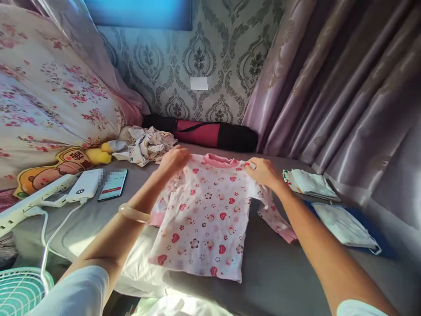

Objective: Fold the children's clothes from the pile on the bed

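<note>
A small white shirt [207,210] with red hearts, flowers and a pink collar is spread out in the middle, its hem toward me. My left hand [176,158] is closed on its left shoulder, and a pale bangle circles that wrist. At the opposite shoulder, the fingers of my right hand [261,171] pinch the fabric; a ring shows on one finger. The right sleeve hangs out to the side beneath my forearm, and the left sleeve lies partly behind my left arm.
Crumpled clothes [148,145], a phone [113,184], a power bank [85,184] and a power strip [36,199] are at left. Folded items [314,184] lie at right, near a white pad [345,224]. A black-and-red bag [200,133] lines the wall; a fan [24,292] stands lower left.
</note>
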The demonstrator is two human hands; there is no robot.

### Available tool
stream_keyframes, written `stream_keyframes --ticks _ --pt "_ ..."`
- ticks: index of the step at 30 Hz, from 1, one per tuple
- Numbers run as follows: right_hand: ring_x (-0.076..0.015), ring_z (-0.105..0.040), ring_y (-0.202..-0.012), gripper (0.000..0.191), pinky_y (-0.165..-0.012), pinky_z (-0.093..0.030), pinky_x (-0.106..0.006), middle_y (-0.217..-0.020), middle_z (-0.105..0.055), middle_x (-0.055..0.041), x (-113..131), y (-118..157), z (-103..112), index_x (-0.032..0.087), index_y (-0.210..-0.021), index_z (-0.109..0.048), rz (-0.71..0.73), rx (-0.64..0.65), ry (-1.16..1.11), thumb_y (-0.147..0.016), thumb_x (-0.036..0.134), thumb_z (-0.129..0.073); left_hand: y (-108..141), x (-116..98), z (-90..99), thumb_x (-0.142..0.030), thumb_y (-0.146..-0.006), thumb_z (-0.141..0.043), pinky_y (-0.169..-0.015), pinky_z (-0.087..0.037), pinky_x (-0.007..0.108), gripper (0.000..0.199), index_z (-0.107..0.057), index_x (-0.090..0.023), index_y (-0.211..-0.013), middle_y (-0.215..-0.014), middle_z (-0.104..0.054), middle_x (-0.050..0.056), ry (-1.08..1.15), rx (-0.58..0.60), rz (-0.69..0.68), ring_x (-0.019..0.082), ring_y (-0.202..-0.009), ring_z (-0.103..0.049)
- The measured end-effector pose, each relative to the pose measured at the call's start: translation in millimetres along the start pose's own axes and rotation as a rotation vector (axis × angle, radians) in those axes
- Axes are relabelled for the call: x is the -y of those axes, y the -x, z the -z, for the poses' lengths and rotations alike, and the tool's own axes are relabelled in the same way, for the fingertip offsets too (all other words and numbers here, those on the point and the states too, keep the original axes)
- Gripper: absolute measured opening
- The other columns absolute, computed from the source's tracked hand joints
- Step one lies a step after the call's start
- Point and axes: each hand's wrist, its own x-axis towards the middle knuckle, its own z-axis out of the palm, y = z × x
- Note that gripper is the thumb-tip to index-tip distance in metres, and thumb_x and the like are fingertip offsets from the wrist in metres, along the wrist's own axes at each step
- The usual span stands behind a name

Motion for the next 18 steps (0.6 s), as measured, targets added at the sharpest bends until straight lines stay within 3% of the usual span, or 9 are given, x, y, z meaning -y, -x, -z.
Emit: stream_keyframes --ticks 3,6,13,18 --pt "-0.0247 -0.065 -0.103 0.030 -0.078 -0.045 -0.029 -0.110 -0.072 -0.0096 -13.2 -12.6 -56.1 0.022 -0.106 -0.070 -0.042 0.153 0.066 -0.090 0.034 -0.048 -5.2 15.0 -60.9 -0.032 -0.093 -0.041 -0.074 -0.045 0.027 0.032 -0.070 -0.018 -0.092 -0.090 -0.063 0.008 0.004 0.210 0.070 0.020 -0.087 -0.061" --pt "-0.0236 -0.064 -0.104 0.030 -0.078 -0.044 -0.028 -0.114 -0.070 -0.0091 -21.5 -19.2 -90.9 0.023 -0.108 -0.068 -0.055 0.231 0.119 -0.095 0.035 -0.044 -8.0 19.9 -96.2 -0.034 -0.096 -0.038 -0.073 -0.045 0.026 0.034 -0.068 -0.020 -0.102 -0.102 -0.063 0.009 0.010 0.313 0.155 0.019 -0.090 -0.063" --pt "-0.0228 -0.064 -0.103 0.031 -0.081 -0.044 -0.031 -0.117 -0.066 -0.0100 -33.5 -31.1 -119.0 0.022 -0.111 -0.061 0.006 0.241 0.257 -0.102 0.036 -0.034 -22.8 21.4 -128.9 -0.037 -0.101 -0.025 -0.071 -0.046 0.029 0.040 -0.059 -0.020 -0.114 -0.111 -0.061 0.011 -0.055 0.406 0.206 0.022 -0.091 -0.065" --pt "-0.0253 -0.063 -0.104 0.034 -0.081 -0.044 -0.034 -0.117 -0.064 -0.0146 -46.9 -50.7 -129.0 0.021 -0.115 -0.057 0.055 0.227 0.374 -0.103 0.035 -0.028 -43.9 24.9 -140.4 -0.030 -0.100 -0.028 -0.078 -0.047 0.036 0.035 -0.053 -0.019 -0.122 -0.115 -0.057 0.016 -0.105 0.357 0.175 0.027 -0.099 -0.064"
